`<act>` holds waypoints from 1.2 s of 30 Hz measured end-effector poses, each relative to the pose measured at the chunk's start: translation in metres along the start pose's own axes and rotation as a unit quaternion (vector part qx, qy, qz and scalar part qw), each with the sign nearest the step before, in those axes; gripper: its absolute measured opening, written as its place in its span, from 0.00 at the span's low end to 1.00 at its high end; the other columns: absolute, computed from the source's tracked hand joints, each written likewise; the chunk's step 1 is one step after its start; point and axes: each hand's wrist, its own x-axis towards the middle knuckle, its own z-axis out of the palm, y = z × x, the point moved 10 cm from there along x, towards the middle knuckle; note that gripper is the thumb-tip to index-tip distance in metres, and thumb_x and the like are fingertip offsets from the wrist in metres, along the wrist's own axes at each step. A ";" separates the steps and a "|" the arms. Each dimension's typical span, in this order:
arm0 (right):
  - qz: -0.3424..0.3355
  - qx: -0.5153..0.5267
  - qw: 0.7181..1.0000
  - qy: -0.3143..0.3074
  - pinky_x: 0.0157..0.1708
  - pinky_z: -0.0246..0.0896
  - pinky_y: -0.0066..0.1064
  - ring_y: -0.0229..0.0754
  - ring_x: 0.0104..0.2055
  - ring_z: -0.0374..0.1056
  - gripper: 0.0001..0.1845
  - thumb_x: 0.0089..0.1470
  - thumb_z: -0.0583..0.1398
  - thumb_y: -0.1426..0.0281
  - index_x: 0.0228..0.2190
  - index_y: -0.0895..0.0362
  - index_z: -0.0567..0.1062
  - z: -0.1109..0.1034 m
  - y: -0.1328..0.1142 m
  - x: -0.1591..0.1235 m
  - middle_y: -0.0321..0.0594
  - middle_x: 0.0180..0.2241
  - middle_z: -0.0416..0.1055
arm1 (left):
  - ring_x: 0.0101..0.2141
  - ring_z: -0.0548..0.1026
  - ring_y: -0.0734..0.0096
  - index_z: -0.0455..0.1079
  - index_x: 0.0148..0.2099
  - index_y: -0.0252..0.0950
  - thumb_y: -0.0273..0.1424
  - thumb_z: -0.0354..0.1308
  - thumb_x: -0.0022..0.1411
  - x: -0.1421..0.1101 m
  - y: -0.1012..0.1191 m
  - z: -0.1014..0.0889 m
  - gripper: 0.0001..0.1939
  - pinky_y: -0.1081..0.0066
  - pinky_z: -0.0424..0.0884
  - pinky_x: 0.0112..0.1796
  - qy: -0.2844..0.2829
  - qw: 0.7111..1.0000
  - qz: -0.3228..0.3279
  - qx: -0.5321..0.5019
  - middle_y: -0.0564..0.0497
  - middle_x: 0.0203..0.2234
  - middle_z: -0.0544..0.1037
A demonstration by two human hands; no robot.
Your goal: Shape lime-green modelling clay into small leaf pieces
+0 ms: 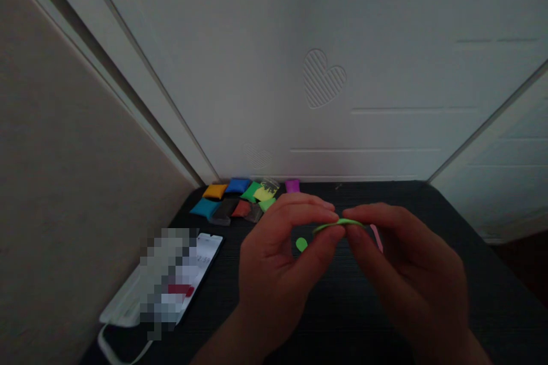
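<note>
A thin, flattened strip of light green modelling clay (349,222) is held edge-on above the dark table. My left hand (285,259) pinches its left part between thumb and fingers. On the other side, my right hand (406,271) grips it the same way, the two thumbs nearly touching. A small round green clay piece (301,244) lies on the table behind my left hand. Partly hidden by my right index finger is a pink piece (377,238).
Several coloured packets (238,185) lie at the table's back left, with a purple one (293,186) beside them. A lit phone (199,274) and a white object with a cord (124,302) rest at the left. A white panel with an embossed heart (324,78) rises behind the table (342,319).
</note>
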 end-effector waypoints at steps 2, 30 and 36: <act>-0.014 0.001 1.000 -0.011 0.31 0.61 0.20 0.31 0.33 0.66 0.17 0.46 0.59 0.79 0.38 0.51 0.69 0.001 -0.003 0.001 0.29 0.33 0.71 | 0.37 0.70 0.71 0.70 0.35 0.39 0.20 0.59 0.50 0.000 0.001 0.002 0.11 0.69 0.69 0.39 -0.013 1.000 -0.002 0.010 0.52 0.33 0.73; -0.012 0.055 0.998 0.041 0.33 0.64 0.29 0.38 0.35 0.66 0.17 0.45 0.59 0.80 0.37 0.52 0.70 -0.003 -0.004 -0.002 0.35 0.32 0.70 | 0.37 0.70 0.71 0.71 0.37 0.38 0.19 0.58 0.51 -0.002 0.019 0.000 0.11 0.69 0.68 0.40 -0.005 0.996 0.085 0.031 0.52 0.33 0.73; -0.006 0.068 0.997 0.047 0.32 0.63 0.30 0.38 0.34 0.66 0.15 0.46 0.59 0.79 0.37 0.53 0.71 -0.004 -0.005 -0.004 0.36 0.33 0.71 | 0.37 0.71 0.70 0.71 0.37 0.39 0.19 0.58 0.51 -0.002 0.016 -0.002 0.12 0.66 0.68 0.41 0.006 0.996 0.088 0.027 0.52 0.33 0.74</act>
